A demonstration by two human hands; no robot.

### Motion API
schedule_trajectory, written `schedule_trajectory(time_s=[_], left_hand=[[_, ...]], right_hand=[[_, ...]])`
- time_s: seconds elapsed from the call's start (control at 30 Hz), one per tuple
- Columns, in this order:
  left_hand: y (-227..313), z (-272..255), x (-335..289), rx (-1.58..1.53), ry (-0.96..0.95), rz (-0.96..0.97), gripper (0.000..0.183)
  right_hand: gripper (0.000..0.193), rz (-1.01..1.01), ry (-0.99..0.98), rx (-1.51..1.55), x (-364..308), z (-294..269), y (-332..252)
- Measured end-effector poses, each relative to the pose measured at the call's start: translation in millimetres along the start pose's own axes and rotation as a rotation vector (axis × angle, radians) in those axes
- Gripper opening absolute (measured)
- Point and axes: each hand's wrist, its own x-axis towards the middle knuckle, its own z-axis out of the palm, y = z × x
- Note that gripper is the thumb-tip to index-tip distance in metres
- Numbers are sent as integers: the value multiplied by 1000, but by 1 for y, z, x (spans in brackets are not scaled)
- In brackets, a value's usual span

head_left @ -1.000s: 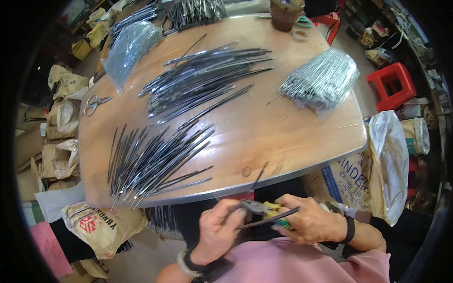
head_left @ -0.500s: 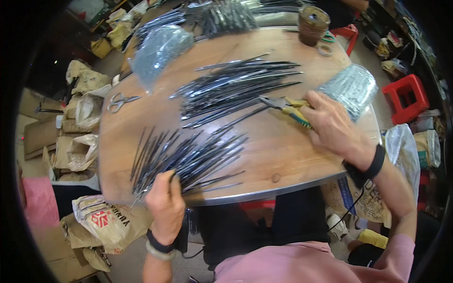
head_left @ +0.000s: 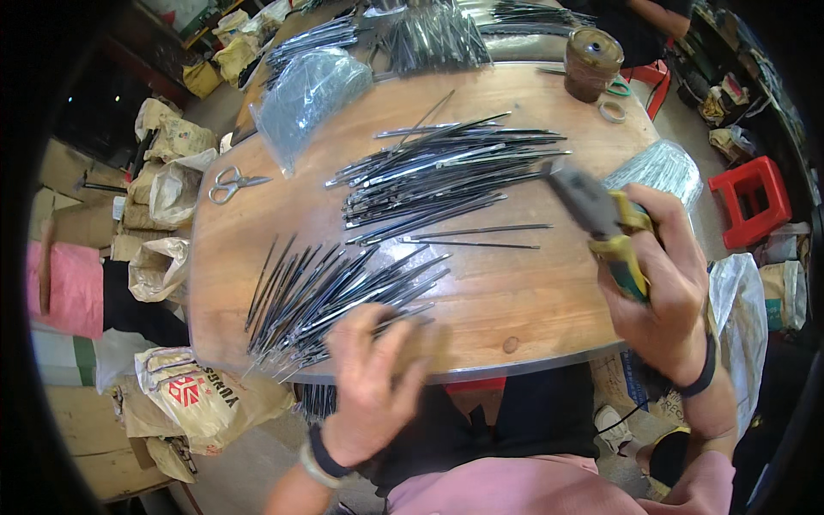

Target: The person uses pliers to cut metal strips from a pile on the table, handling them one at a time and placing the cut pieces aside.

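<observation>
My right hand [head_left: 661, 292] is wrapped round a pair of pliers [head_left: 592, 210] with yellow and green handles, held over the table's right side. The pliers are smeared by motion, and whether their jaws hold anything cannot be made out. My left hand [head_left: 373, 378], also blurred, has its fingers apart above the near edge, beside a fanned pile of thin dark strips [head_left: 335, 296] that look like metal cable ties. Beyond it lies a second pile of strips [head_left: 446, 172], roughly crosswise. Two loose strips [head_left: 481, 239] lie apart at its near side.
Scissors [head_left: 232, 184] lie at the table's left. A clear plastic bag [head_left: 313, 94] and more strips [head_left: 433, 39] are at the back. At the right are a brown jar [head_left: 592, 64], a tape roll [head_left: 612, 111], a filled clear bag [head_left: 659, 176] and a red stool [head_left: 755, 202].
The pliers have come away from the strips, up and rightward. My left hand has moved right from the near pile, its fingers spreading. The view has shifted slightly.
</observation>
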Motion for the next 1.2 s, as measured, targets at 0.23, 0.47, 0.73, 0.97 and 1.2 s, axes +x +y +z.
schedule_trajectory(time_s=[0.23,0.47,0.73,0.97,1.2], left_hand=[[49,32,14,-800,-104,-115,33],[42,29,-7,-610,-169,-69,26],[55,2,-64,-488,-485,-301,25],[58,18,-75,-510,-477,-206,30],[58,27,-85,-515,-565,-131,36]], right_hand=[[20,678,89,998,-48,9,-58],[11,892,-16,1152,-91,20,-49],[10,1259,-258,1320,-162,24,-87],[11,1444,-191,1258,-178,9,-95],[11,1342,-213,1054,-192,2,-97]])
